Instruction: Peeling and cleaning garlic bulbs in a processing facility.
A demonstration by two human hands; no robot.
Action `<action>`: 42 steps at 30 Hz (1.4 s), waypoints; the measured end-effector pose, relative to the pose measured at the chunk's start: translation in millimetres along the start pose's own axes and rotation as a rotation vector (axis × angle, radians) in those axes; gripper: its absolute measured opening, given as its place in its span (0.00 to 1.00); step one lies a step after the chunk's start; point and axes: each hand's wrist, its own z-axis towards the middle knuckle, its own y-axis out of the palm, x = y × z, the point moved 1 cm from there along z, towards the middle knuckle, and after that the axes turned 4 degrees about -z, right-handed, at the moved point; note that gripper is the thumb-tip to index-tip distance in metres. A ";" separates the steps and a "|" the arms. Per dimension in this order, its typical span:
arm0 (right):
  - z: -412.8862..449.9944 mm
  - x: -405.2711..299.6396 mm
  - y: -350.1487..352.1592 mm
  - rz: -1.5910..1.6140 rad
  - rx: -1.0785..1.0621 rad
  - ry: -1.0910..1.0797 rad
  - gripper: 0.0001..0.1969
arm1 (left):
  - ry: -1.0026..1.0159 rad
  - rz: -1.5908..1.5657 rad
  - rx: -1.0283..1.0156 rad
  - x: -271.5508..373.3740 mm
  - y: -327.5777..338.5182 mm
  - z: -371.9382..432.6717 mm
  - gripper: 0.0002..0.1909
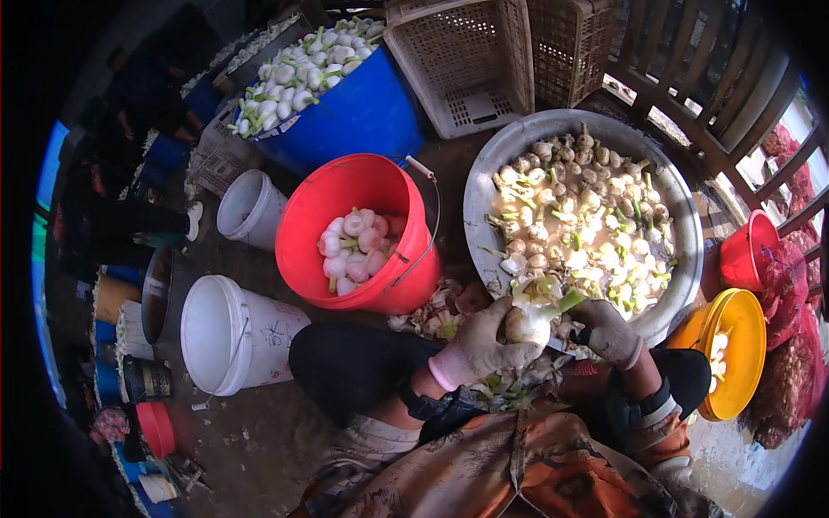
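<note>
My left hand [489,349], in a pale glove with a pink cuff, holds a garlic bulb [526,326] with loosened outer skin and a thick green stem [568,301]. My gloved right hand [609,333] is curled just right of the stem, with a small dark object [583,335] at its fingers; what it is cannot be made out. Beyond both hands stands a wide metal basin [482,213] of unpeeled garlic [583,194] in murky water. Garlic skins [518,385] lie heaped below my hands, between my knees.
Peeled bulbs lie in a red bucket [298,259] at left and a yellow bucket [686,330] at right. A blue tub [350,116] is heaped with garlic. White buckets [272,337], plastic crates [447,71], red mesh sacks [787,369] and a slatted fence [706,84] surround me. Another person [146,90] is far left.
</note>
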 end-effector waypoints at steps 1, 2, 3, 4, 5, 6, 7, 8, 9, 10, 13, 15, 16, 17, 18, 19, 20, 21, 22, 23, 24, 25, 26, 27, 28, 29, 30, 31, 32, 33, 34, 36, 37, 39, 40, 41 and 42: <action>-7.5 -16.9 1.6 -0.115 -0.059 0.030 0.18 | -0.010 -0.008 -0.007 1.7 3.1 -1.3 0.43; -10.1 -14.2 9.8 -0.043 0.042 -0.005 0.16 | -0.063 0.113 0.004 5.8 5.0 -2.9 0.44; -12.5 -15.9 16.8 0.022 0.148 -0.049 0.14 | -0.107 0.240 0.012 11.6 6.9 -3.5 0.46; -9.0 -28.9 19.8 0.023 0.149 -0.052 0.14 | -0.018 0.070 -0.003 4.4 6.9 -2.2 0.42; -6.2 -48.0 19.9 0.178 0.129 -0.001 0.12 | -0.016 0.074 -0.001 1.1 0.6 -4.0 0.42; -5.5 -56.1 18.3 0.333 0.111 0.054 0.11 | -0.053 -0.032 -0.017 11.2 -3.1 -0.9 0.36; -4.9 -52.0 18.8 0.334 0.111 0.053 0.11 | -0.090 -0.137 -0.031 17.5 -7.5 -0.7 0.30; -4.0 -46.4 19.4 0.175 0.172 -0.072 0.09 | -0.147 0.056 0.090 10.5 -16.4 -3.8 0.18; -4.6 -44.3 18.9 0.014 0.233 -0.196 0.08 | -0.146 0.056 0.090 10.3 -14.3 -5.7 0.18; -2.3 -47.1 20.5 0.122 0.322 -0.214 0.12 | 0.025 0.230 0.138 12.5 -11.9 -7.6 0.15; 6.1 -25.4 17.0 0.184 0.515 -0.145 0.05 | 0.250 0.614 0.061 22.6 10.2 -14.2 0.09; 7.1 -29.2 16.2 0.263 0.537 -0.107 0.06 | 0.505 0.720 -0.324 -4.9 33.2 -21.4 0.10; 7.1 -27.6 11.5 0.319 0.533 -0.122 0.07 | 0.509 0.723 -0.328 -11.3 31.9 -27.0 0.10; 5.9 -26.7 6.4 0.374 0.528 -0.137 0.07 | 0.203 0.908 -0.387 -19.2 27.2 -32.9 0.14; 2.7 -28.1 2.9 0.389 0.477 -0.104 0.08 | -0.119 1.074 -0.439 -25.2 18.3 -38.8 0.18; -0.9 -26.9 -1.1 0.390 0.483 -0.102 0.08 | -0.353 1.016 -0.454 -10.8 8.6 -28.6 0.25; -3.4 -25.7 -4.3 0.277 0.455 -0.110 0.08 | -0.351 0.707 -0.219 8.7 4.9 -22.3 0.26; -8.5 -24.9 -3.2 0.169 0.424 -0.110 0.09 | -0.350 0.390 0.011 24.8 5.7 -19.8 0.27; -9.0 -31.7 -1.7 0.251 0.385 -0.112 0.10 | -0.099 0.523 0.072 40.3 6.7 -10.9 0.26; -11.5 -41.6 3.1 0.253 0.378 -0.112 0.10 | 0.154 0.651 0.133 50.6 7.5 -2.4 0.25; -12.0 -55.0 7.1 0.092 0.369 -0.220 0.11 | 0.406 0.792 0.139 50.1 9.0 8.4 0.19; -11.6 -63.0 9.3 -0.070 0.360 -0.328 0.12 | 0.411 0.799 0.144 49.2 9.2 10.0 0.19; -10.9 -58.8 5.2 -0.249 0.324 -0.402 0.14 | 0.418 0.801 0.123 49.0 9.3 10.8 0.17; -11.6 -59.1 6.8 -0.247 0.327 -0.400 0.14 | 0.419 0.796 0.092 48.1 11.9 11.1 0.15; -12.0 -59.8 9.4 -0.239 0.376 -0.381 0.14 | 0.367 0.816 0.113 48.2 15.5 10.0 0.10; -13.2 -59.2 11.1 -0.231 0.424 -0.362 0.13 | 0.364 0.816 0.109 48.7 20.2 7.2 0.10; -10.2 -44.0 11.3 -0.109 0.518 -0.327 0.09 | 0.422 0.987 0.137 49.3 28.5 4.7 0.09; -8.7 -40.4 10.3 -0.107 0.520 -0.329 0.09 | 0.475 1.164 0.173 47.4 33.6 -1.0 0.08; -7.6 -36.2 8.2 0.075 0.549 -0.217 0.09 | 0.496 1.097 0.108 30.4 37.5 -8.4 0.07; -8.0 -34.4 7.6 0.256 0.573 -0.102 0.10 | 0.403 1.164 -0.018 7.1 37.3 -18.0 0.07; -7.1 -35.8 6.4 0.290 0.549 -0.147 0.08 | 0.390 1.136 -0.094 2.7 33.5 -22.8 0.09; -7.4 -34.9 3.0 0.273 0.513 -0.131 0.09 | 0.281 0.969 -0.003 12.7 22.9 -25.9 0.14; -8.3 -32.5 3.7 0.250 0.475 -0.109 0.09 | 0.181 0.821 0.161 28.8 21.3 -20.9 0.17; -7.0 -32.1 7.7 0.273 0.439 -0.124 0.09 | 0.370 0.826 0.195 53.4 20.9 -3.3 0.22; -5.5 -34.2 9.1 0.292 0.403 -0.144 0.10 | 0.458 0.869 0.164 51.0 18.3 3.2 0.20; -4.3 -36.7 9.8 0.290 0.397 -0.149 0.10 | 0.546 0.912 0.131 47.5 17.0 7.0 0.18; -4.6 -36.5 10.1 0.294 0.420 -0.133 0.11 | 0.546 0.910 0.125 46.9 19.8 7.5 0.18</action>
